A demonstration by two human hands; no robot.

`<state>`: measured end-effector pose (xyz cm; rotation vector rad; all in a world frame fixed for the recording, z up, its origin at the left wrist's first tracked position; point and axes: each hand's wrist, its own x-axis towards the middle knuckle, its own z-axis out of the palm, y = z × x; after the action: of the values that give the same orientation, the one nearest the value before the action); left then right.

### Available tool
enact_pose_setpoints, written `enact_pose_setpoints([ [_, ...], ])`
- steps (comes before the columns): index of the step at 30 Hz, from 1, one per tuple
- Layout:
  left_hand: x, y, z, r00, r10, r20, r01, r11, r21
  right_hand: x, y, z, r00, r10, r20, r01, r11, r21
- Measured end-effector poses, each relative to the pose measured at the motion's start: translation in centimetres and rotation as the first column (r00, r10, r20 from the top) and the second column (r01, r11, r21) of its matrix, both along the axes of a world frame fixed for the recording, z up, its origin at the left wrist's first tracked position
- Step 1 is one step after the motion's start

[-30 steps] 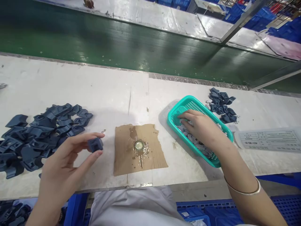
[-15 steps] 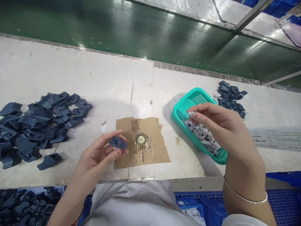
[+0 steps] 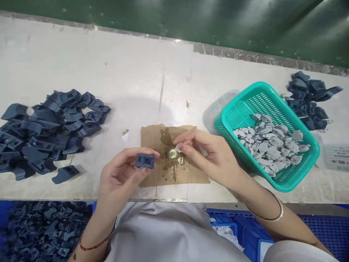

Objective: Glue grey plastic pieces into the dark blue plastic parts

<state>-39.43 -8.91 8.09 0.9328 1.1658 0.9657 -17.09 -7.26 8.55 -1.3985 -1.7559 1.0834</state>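
A heap of dark blue plastic parts (image 3: 46,127) lies at the left of the white table (image 3: 131,83). Beside it, the left hand (image 3: 120,178) pinches one dark blue piece (image 3: 145,161) between thumb and fingers, just above the near edge of a brown cardboard scrap (image 3: 188,174). On that scrap sits a small round cap (image 3: 172,153) ringed by glue stains. The right hand (image 3: 215,158) grips a small grey insert (image 3: 180,146) right over the cap. Farther right stands a teal basket (image 3: 231,112) holding grey inserts, with a smaller blue pile (image 3: 308,98) behind.

Single head-worn view looks steeply down, close over the worktable (image 3: 81,54)
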Motion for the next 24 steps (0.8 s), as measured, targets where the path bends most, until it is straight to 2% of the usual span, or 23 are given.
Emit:
enact_pose_setpoints([
  [4,-0.5,0.2,-0.8,0.998,-0.068,0.000,0.068,0.997,0.036,0.2,0.0,-0.4,1.000,0.002,0.030,-0.002,1.000,0.004],
  [7,-0.6,0.2,-1.5,0.992,-0.116,0.048,0.112,0.991,0.077,0.3,0.0,-0.4,0.996,0.051,0.071,-0.055,0.997,0.056],
  [10,-0.4,-0.1,-1.7,0.998,-0.049,0.027,0.046,0.996,0.075,0.3,0.0,-0.6,0.982,0.134,0.131,-0.154,0.977,0.151],
  [15,-0.1,-0.3,-1.6,0.999,-0.049,0.009,0.049,0.997,0.057,-0.1,-0.1,-1.3,0.943,0.186,0.276,-0.262,0.925,0.274],
  [18,-0.2,-0.1,-1.9,0.998,-0.006,0.059,0.001,0.997,0.074,-0.3,-0.2,-1.3,0.925,0.167,0.340,-0.274,0.915,0.297],
  [21,-0.1,0.3,-2.1,0.995,0.021,0.102,-0.036,0.989,0.147,-0.4,-0.3,-1.1,0.928,0.150,0.341,-0.255,0.923,0.289],
  [24,0.0,0.5,-1.8,0.977,-0.016,0.211,-0.013,0.991,0.135,-0.3,-0.4,-0.9,0.940,0.131,0.315,-0.218,0.940,0.262],
])
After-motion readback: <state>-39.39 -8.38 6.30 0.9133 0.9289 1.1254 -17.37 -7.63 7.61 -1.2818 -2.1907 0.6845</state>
